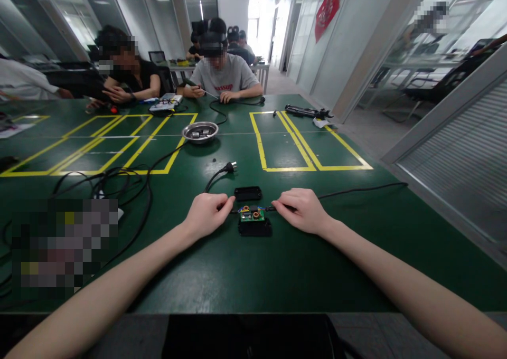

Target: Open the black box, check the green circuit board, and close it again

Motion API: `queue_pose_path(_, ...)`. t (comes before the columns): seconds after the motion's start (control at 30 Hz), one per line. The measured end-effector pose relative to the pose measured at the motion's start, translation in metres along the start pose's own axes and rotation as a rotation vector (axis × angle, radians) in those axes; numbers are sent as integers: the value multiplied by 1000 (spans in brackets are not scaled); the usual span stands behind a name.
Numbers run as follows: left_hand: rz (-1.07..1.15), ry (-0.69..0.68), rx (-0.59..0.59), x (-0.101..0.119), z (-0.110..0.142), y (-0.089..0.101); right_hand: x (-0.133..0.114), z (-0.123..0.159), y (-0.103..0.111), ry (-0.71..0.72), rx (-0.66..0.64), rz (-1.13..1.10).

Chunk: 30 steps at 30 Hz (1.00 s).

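Between my two hands is a small green circuit board (pixel 249 216) with copper coils and black cables leaving it on both sides. My left hand (pixel 209 214) is closed on the left cable, close to the board; a black mains plug (pixel 227 168) stands out beyond that hand. On the other side my right hand (pixel 303 208) pinches the right cable (pixel 360 190), which trails off to the right. One black plastic case half (pixel 254 229) lies at the board's near edge. Just beyond the board is the other black case half (pixel 248 193).
A metal bowl (pixel 200 133) holds small metal parts. Coiled black cables (pixel 106 182) lie at the left beside a blurred-out patch. Yellow tape (pixel 289 169) marks rectangles on the green table (pixel 190 290). Black tools (pixel 307 112) lie at the far right. Co-workers sit across the table.
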<state>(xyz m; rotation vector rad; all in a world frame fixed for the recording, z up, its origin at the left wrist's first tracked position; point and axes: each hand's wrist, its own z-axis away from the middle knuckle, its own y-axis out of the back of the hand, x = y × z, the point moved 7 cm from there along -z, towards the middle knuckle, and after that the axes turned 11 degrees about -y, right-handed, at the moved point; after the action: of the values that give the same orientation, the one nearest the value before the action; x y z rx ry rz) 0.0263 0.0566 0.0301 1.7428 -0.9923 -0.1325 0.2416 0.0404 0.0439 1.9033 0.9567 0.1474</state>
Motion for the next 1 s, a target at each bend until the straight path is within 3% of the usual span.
queue_pose_path(0.33, -33, -31, -20, 5, 5, 3, -11, 2, 6, 124, 51, -45)
queue_pose_path(0.5, -30, -63, -59, 11, 7, -5, -10, 4, 2, 135, -40, -55)
queue_pose_path(0.77, -96, -62, -92, 9, 7, -9, 1, 4, -15, -9, -230, -3)
queue_pose_path(1.0, -210, -96, -66, 7, 5, -4, 4, 1, -18, -58, -234, 80)
